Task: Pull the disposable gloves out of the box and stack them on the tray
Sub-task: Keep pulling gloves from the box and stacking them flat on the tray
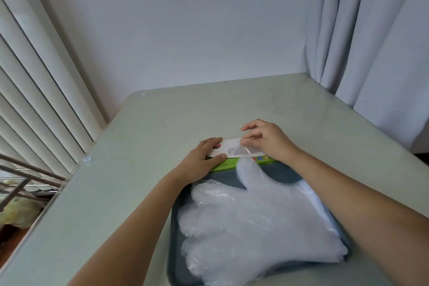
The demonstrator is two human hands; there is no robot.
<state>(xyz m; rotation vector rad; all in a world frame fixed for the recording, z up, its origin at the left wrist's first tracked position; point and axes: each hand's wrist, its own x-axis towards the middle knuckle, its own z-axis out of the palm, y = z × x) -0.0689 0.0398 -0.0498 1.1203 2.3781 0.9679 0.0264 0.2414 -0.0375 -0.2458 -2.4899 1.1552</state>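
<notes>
A flat glove box (228, 144) with a white top and green side lies on the table just beyond the tray. My left hand (203, 160) grips its left end, thumb on the front side and fingers over the top. My right hand (263, 138) pinches a clear plastic glove (239, 150) at the oval opening in the box top. A stack of clear disposable gloves (255, 220) lies spread on the dark grey tray (173, 251), fingers pointing left, with a thumb reaching up toward the box.
The pale green table (139, 169) runs to a wall at the back. White blinds hang on the left and a grey curtain (371, 42) on the right. A metal rack (25, 181) and a yellowish bag sit below the left table edge.
</notes>
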